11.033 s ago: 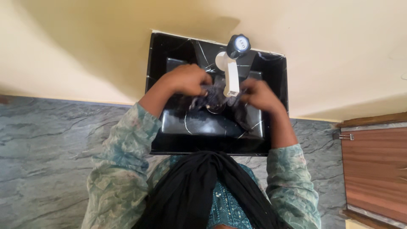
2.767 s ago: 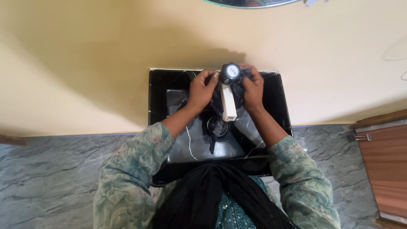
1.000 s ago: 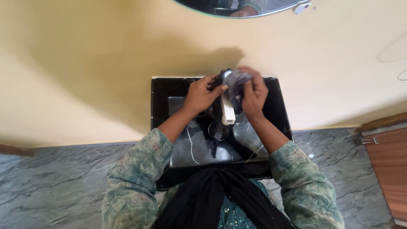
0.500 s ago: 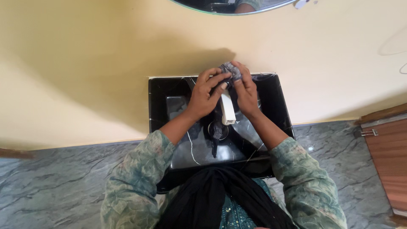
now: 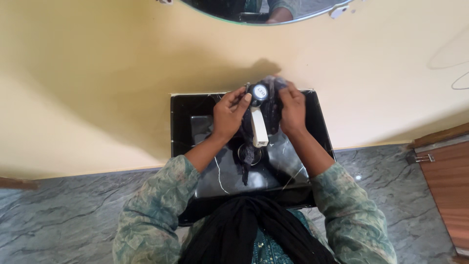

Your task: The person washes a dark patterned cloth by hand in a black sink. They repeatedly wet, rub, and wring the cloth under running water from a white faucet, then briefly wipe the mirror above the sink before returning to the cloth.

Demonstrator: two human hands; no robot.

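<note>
A black wash basin (image 5: 184, 122) with white veins hangs on a cream wall. A white tap (image 5: 259, 128) with a round dark knob (image 5: 259, 91) stands at its back rim. My left hand (image 5: 227, 115) and my right hand (image 5: 292, 109) grip a dark wet cloth (image 5: 271, 113) wrapped behind and around the tap, one hand on each side of the knob. A loose end of the cloth (image 5: 247, 159) hangs down over the drain in the bowl.
A round mirror edge (image 5: 264, 13) sits on the wall above the basin. Grey marbled floor (image 5: 58, 215) spreads below. A wooden door with a metal latch (image 5: 420, 158) is at the right. My black scarf (image 5: 239, 230) hangs under the basin's front rim.
The cloth that covered the knob half a second ago has slipped back behind it, so the knob shows again. Both hands have moved slightly apart, still gripping the cloth.
</note>
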